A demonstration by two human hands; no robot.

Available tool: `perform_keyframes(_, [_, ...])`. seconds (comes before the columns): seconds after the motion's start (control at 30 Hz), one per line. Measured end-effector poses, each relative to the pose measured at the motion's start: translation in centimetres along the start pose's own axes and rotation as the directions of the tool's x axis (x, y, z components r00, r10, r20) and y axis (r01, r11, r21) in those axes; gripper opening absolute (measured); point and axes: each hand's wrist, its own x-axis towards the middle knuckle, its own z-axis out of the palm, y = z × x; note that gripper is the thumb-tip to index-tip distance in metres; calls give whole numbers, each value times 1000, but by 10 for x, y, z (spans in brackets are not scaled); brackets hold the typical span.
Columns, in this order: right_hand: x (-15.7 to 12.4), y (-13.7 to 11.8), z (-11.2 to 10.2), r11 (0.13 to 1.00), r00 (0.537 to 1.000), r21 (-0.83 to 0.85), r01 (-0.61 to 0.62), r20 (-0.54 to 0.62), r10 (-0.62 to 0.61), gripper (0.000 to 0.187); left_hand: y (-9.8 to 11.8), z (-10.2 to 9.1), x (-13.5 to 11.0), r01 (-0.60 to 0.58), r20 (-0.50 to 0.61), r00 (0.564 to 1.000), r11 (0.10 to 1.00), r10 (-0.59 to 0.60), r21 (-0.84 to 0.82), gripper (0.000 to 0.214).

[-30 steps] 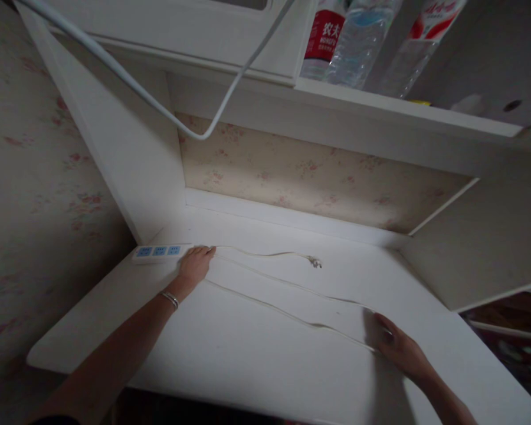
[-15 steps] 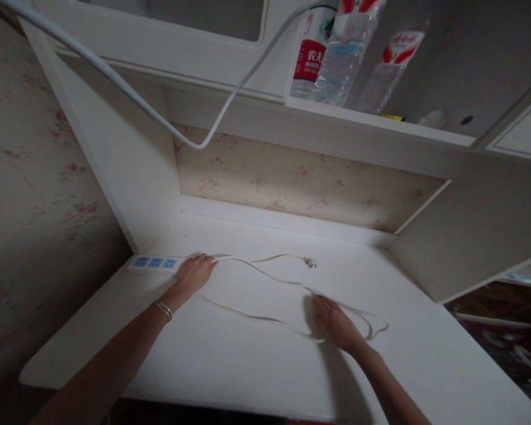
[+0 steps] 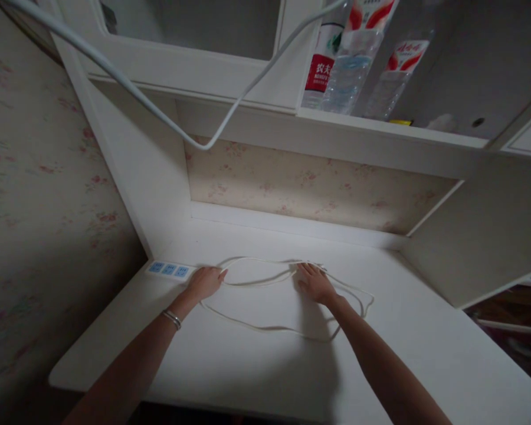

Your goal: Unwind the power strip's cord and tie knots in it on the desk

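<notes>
- Far left on the bench [image 3: 429,360]: a white power strip [image 3: 169,270] with blue socket faces. Long axis goes pretty much left to right.
- Then the left hand [image 3: 206,282], just beside the strip's right end, maybe over it; the knuckles hide that bit. Its fingers look clamped on the pale cord [image 3: 265,328], which comes out on the right side.
- Middle: cord strands stretch left to right between the two hands, same general direction as the strip. One strand swings out to the near side in a wide curve.
- Next, the right hand [image 3: 316,284], palm down on the far strands. Fingers are close together, but can't tell if they're pinching cord or just resting on it. Whole strip sits off to its left, so the left hand's way nearer to that.
- Right of that hand, a loose loop sticks out across the bench.
- Far side, higher up: plastic bottles [image 3: 354,71] on a shelf [image 3: 358,121].
</notes>
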Motion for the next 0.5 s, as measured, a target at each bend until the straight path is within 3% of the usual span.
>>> perform_keyframes(0.13, [8,-4,-7,996,997,72,60,42,-63,32,1,-1,0,13,12,1000,1000,-13,-12,56])
perform_keyframes(0.33, [-9,-27,-32,931,968,306,201,81,-236,31,2,-2,-1,37,-12,999,999,-38,-34,55])
perform_keyframes(0.4, [-25,-34,-54,882,966,437,178,94,-241,32,2,-3,-1,50,-19,999,998,-51,-45,56])
perform_keyframes(0.5, [-51,-36,-95,721,978,693,14,139,-153,38,2,-5,-2,57,-21,998,996,-59,-64,59])
